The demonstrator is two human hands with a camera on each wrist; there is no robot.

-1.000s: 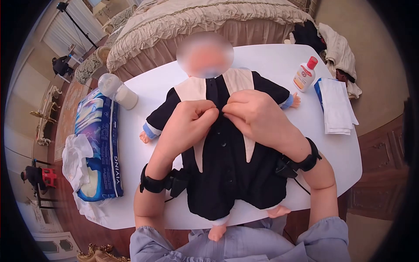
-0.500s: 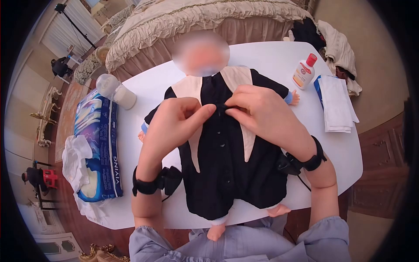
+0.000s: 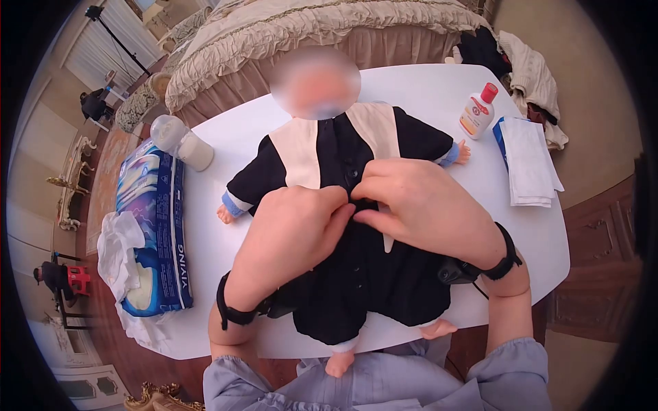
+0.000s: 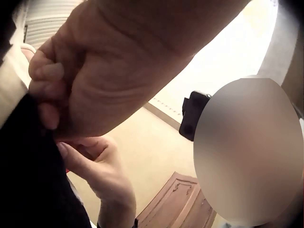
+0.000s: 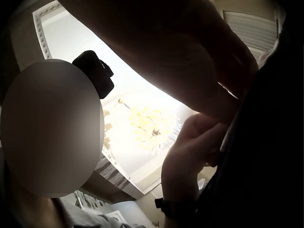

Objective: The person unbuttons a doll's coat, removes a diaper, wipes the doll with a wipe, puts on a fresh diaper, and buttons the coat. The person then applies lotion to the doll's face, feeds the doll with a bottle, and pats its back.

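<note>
Black outfit (image 3: 332, 301), worn by a doll (image 3: 339, 364) lying on a white table (image 3: 205, 253) | left hand (image 3: 291, 229) and right hand (image 3: 432, 205), close together, each pinch its front | cloth looks light, soft and limp; small buttons (image 3: 354, 173) likely slip, best held by rim and fabric edge

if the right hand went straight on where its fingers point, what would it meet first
Most likely the left hand, close opposite it over the black garment, though depth there is hard to judge.
</note>
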